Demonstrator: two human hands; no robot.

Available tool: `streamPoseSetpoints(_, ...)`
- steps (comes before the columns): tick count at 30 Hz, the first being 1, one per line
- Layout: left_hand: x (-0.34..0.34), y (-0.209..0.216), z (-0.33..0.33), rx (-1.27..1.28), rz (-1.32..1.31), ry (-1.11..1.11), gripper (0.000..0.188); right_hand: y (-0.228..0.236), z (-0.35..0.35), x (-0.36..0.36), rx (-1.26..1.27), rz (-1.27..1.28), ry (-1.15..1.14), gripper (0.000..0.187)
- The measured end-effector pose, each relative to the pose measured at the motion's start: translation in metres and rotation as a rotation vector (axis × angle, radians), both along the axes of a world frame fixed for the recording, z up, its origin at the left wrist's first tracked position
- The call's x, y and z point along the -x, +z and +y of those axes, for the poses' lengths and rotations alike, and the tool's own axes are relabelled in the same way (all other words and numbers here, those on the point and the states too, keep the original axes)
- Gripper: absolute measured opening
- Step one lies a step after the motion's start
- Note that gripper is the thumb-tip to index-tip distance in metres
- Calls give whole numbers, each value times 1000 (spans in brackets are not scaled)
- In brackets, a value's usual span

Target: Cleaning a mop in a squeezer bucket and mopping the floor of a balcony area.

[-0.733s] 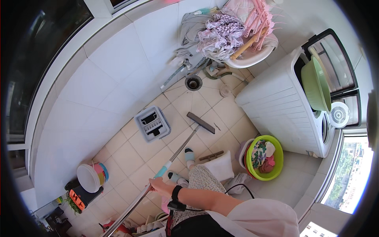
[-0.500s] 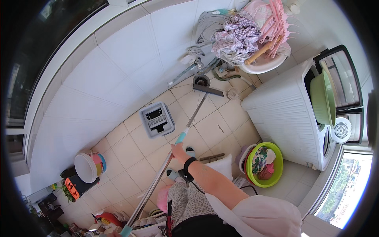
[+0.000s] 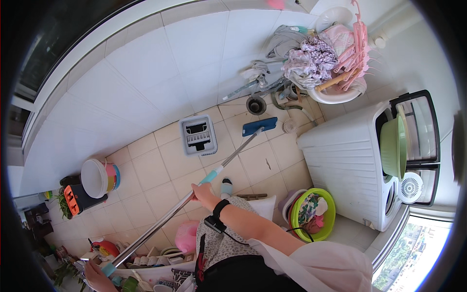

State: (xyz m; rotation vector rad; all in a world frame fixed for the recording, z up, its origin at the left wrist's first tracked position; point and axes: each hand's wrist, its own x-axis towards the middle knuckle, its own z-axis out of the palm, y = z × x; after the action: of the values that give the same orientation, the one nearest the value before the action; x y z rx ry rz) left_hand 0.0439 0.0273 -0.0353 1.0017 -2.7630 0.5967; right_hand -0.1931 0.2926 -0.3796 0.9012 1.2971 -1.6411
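Observation:
A flat mop with a blue rectangular head [image 3: 260, 126] and a long silver pole [image 3: 153, 227] with teal grips slants across the floor. My right hand [image 3: 202, 192], a black band on its wrist, is wrapped round the pole just below the upper teal grip. At the lower left, my left hand [image 3: 98, 278] is closed about the pole's near end, its fingers partly hidden. The mop head rests tilted on the tiles, close to a round dark pot-like container [image 3: 256, 105] and a round floor drain [image 3: 290, 126]. A grey mop bucket [image 3: 214, 141] stands to its left.
A white washing machine [image 3: 335, 155] with its lid raised bears a green basin [image 3: 393, 148]. A lime tub [image 3: 332, 219] of clothes stands before it. Laundry [image 3: 311, 63] and pink hangers [image 3: 361, 44] fill a sink. At left are a white bucket [image 3: 94, 178] and an orange-black box [image 3: 73, 200].
The mop head has turned from a dark edge-on strip to its blue face and moved nearer, off the pot-like container. My left hand has come further into view. The whole view has shifted.

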Motion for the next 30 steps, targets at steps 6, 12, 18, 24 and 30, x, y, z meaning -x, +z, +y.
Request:
streamPoseSetpoints(6, 30, 20, -9, -226, -191, -171, 40, -19, 8, -35, -117, -56, -92, 32)
streamPoseSetpoints(12, 59, -26, 70, -648, -571, -244, 32, -69, 98, -28, 125, -196, -70, 16)
streamPoseSetpoints(18, 72, -14, 109, -420, -488, -165, 27, -66, 101, 6, 140, -395, -138, 16)
streamPoseSetpoints(24, 103, 32, 170, -312, -437, -32, 23, -14, 102, 70, 307, -357, 15, 22)
streamPoseSetpoints(30, 169, 82, 256, -96, -673, -69, 22, 1, 139, 108, 434, -357, 7, 21)
